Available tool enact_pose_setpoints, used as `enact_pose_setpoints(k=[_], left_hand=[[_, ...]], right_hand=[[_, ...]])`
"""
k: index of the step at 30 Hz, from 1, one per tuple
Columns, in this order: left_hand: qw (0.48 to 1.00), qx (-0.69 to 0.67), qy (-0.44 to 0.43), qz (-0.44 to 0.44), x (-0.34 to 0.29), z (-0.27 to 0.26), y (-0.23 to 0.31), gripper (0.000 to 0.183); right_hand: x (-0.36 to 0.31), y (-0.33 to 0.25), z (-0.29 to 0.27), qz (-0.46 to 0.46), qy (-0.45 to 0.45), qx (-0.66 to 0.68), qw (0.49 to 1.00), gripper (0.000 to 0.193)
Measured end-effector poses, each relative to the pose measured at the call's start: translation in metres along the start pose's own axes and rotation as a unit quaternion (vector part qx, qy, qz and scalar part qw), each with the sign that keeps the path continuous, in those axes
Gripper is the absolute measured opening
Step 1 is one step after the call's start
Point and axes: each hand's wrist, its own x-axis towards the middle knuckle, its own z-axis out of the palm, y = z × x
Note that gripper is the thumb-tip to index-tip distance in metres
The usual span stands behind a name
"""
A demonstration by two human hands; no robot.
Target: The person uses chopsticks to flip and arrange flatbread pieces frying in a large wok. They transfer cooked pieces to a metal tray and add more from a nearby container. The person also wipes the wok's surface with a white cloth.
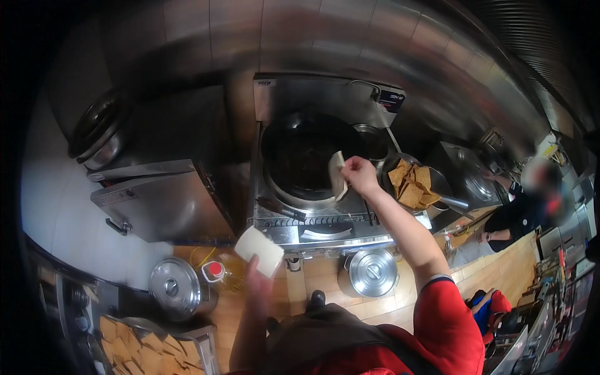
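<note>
My right hand point(360, 175) is closed in a pinch on the edge of a thin white slice point(338, 177) that looks like tofu. The slice hangs nearly upright over the right side of a big black wok point(279, 139) on the stove. Lower and to the left, in front of the stove, my left hand point(254, 274) is blurred around the near edge of a flat white tofu slab point(260, 250); whether it is one slice or a stack I cannot tell. Right of the wok, golden-brown fried squares point(412, 184) lie in a strainer with a metal handle point(454, 202).
Two lidded metal pots point(373, 273) point(174, 284) and a red-capped oil jug point(225, 274) stand below the stove front. More fried squares point(147, 350) fill a tray at lower left. A steel cabinet point(156, 203) flanks the stove. A co-worker point(519, 212) stands at right.
</note>
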Motion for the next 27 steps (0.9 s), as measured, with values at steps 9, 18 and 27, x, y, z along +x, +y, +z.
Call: enact_pose_setpoints(k=[9, 18, 27], left_hand=[[0.989, 0.075, 0.113, 0.064, -0.035, 0.015, 0.0, 0.055], [0.994, 0.088, 0.058, 0.012, -0.025, 0.013, -0.003, 0.055], [0.997, -0.042, -0.062, -0.018, -0.025, 0.071, 0.004, 0.055]], right_hand=[[0.109, 0.155, -0.002, 0.236, 0.077, -0.21, 0.946, 0.028], [0.032, 0.107, -0.016, 0.078, 0.105, 0.134, 0.982, 0.015], [-0.186, -0.097, 0.042, -0.201, -0.121, -0.072, 0.969, 0.04]])
